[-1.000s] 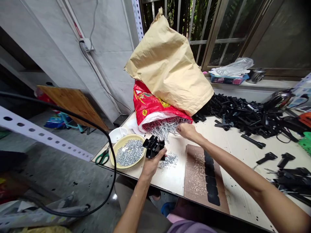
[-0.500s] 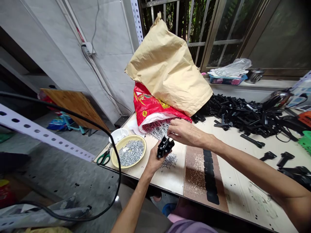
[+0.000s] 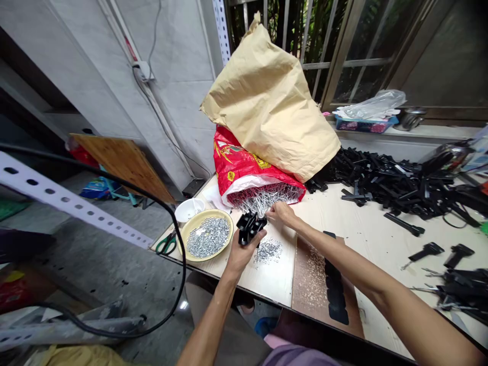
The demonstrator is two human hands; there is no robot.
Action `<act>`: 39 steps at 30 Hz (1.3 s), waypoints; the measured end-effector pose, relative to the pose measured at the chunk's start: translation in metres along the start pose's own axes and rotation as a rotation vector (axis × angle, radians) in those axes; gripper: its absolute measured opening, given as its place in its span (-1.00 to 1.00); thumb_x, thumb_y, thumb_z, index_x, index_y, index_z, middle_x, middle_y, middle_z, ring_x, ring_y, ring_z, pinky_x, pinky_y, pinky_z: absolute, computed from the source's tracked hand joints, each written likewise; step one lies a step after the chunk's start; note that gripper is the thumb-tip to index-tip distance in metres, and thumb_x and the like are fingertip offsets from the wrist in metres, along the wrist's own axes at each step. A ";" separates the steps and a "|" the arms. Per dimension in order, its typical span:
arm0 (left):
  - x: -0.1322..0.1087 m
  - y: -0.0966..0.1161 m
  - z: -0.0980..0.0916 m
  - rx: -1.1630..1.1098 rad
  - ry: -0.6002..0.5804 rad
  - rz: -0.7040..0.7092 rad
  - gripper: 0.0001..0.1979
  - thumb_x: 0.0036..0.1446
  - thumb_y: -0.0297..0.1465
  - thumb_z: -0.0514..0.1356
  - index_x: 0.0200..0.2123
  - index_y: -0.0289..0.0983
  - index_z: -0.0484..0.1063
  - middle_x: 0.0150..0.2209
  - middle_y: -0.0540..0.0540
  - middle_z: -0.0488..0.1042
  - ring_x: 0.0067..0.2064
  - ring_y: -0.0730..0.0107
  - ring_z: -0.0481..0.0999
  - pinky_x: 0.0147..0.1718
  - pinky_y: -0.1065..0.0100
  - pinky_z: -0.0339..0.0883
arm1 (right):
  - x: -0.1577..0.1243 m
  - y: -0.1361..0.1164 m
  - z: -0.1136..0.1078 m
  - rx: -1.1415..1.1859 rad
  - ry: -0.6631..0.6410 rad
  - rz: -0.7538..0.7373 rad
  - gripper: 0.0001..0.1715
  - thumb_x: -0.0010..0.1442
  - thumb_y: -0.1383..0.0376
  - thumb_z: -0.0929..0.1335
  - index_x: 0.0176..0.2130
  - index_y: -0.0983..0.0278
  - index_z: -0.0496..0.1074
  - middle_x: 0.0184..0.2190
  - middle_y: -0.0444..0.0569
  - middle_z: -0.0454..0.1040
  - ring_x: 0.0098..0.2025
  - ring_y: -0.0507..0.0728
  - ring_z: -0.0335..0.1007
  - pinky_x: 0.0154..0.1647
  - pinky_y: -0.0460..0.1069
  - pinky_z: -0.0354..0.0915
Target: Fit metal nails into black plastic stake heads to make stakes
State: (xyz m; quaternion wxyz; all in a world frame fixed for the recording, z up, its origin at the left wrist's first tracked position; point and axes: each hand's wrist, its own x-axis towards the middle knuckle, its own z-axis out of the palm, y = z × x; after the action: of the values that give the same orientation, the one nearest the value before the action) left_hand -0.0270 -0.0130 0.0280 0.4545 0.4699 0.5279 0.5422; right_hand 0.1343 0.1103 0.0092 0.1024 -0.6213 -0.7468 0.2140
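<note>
My left hand is closed around several black plastic pieces bunched together, holding them above the table's front part. Close to their right side is my right hand, its fingers pinched together; whatever is in the fingertips is too small to make out. Just behind both hands, long silvery bolts spill from the mouth of a red bag. A small heap of metal nuts lies on the table below my hands. To the left, a yellow bowl holds many more small metal nuts.
A white bowl and green-handled scissors sit near the left edge. Tan paper covers the red bag. Black parts are heaped at the right. A row of black pieces lies on a brown board.
My right hand has moved from the bolts at the bag's mouth down and toward the front, beside the black pieces. My left hand has tilted the pieces slightly and shifted left.
</note>
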 end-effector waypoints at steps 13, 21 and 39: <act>0.009 -0.007 -0.012 -0.030 0.027 -0.036 -0.63 -0.19 -0.29 0.38 -0.23 -0.26 0.52 -0.23 -0.09 0.57 -0.13 0.23 0.51 -0.06 0.26 0.31 | -0.013 0.010 -0.017 -0.173 0.083 0.084 -0.66 0.19 0.28 0.16 -0.26 0.25 0.49 -0.28 0.02 0.52 -0.24 0.11 0.40 -0.39 -0.09 0.11; 0.006 -0.002 -0.007 -0.093 0.032 -0.101 -0.55 -0.20 -0.27 0.39 -0.17 -0.25 0.50 -0.20 -0.11 0.57 -0.13 0.22 0.53 -0.06 0.23 0.32 | -0.028 0.033 -0.010 -0.272 0.024 0.117 -0.77 0.12 0.25 0.29 -0.32 0.32 0.49 -0.27 0.14 0.50 -0.23 0.21 0.43 -0.33 -0.04 0.15; 0.005 0.005 -0.002 -0.092 0.013 -0.081 -0.54 -0.22 -0.29 0.39 -0.16 -0.25 0.50 -0.18 -0.10 0.56 -0.12 0.24 0.50 -0.05 0.25 0.29 | -0.062 -0.001 -0.046 0.305 0.206 -0.294 -0.40 0.21 0.38 0.22 0.21 0.21 0.05 -0.41 -0.12 0.44 -0.42 0.05 0.39 -0.35 -0.05 0.29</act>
State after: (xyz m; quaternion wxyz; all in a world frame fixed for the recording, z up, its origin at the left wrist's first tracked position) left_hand -0.0299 -0.0087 0.0334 0.4939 0.4233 0.5238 0.5500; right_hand 0.1653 0.0584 0.0575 0.3007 -0.5016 -0.7740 0.2426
